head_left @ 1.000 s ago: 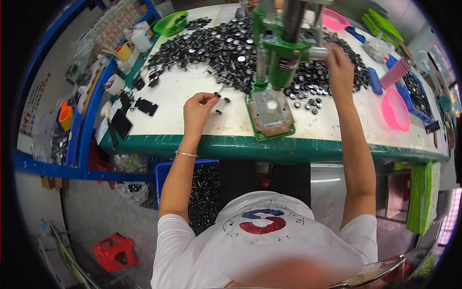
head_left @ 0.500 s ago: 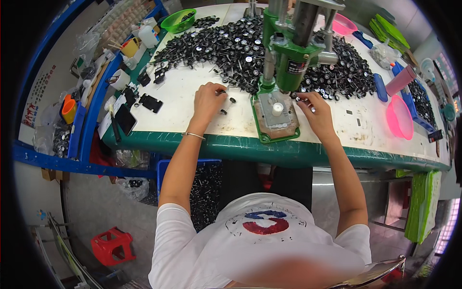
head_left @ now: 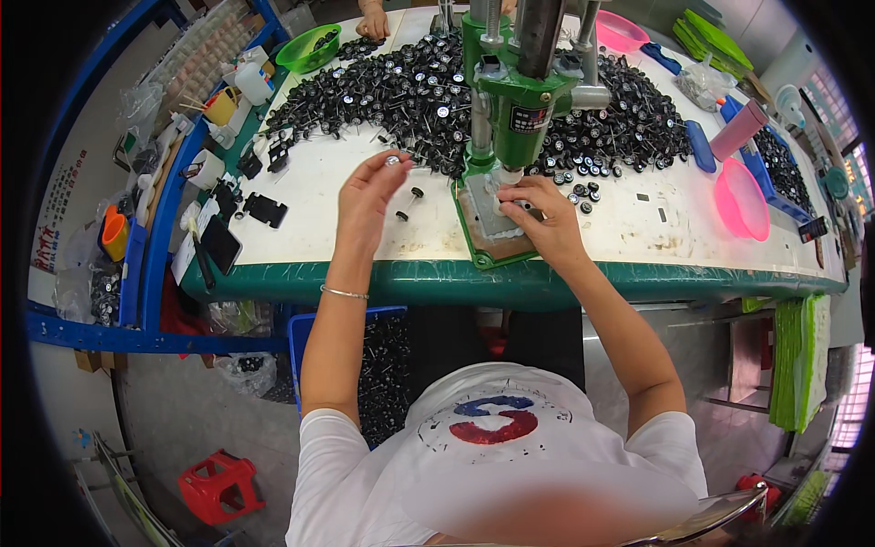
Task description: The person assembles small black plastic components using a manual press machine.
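Observation:
My left hand (head_left: 365,202) is raised over the white tabletop, its thumb and fingers closed on a small black wheel-like part (head_left: 392,160) with a silvery face. Two similar black parts with thin pins (head_left: 416,192) lie just right of it. My right hand (head_left: 550,219) is at the green bench press (head_left: 521,123), fingers pinched around the white post on the grey fixture plate (head_left: 497,221), below the ram. Something dark shows between those fingers, but its kind is mostly hidden. Several loose black round parts (head_left: 583,190) lie right of the press.
A large heap of black pinned parts (head_left: 401,96) spreads behind the press. Another person's hand (head_left: 373,22) is by the green bowl (head_left: 308,49) at far left. A pink bowl (head_left: 741,201) stands at right; a phone (head_left: 221,244) lies at left. The table's green edge (head_left: 437,280) is nearest me.
My right hand has moved left from the loose parts onto the press fixture. My left hand has lifted and turned, showing the part's silvery face. Another person's hand has appeared at the far side.

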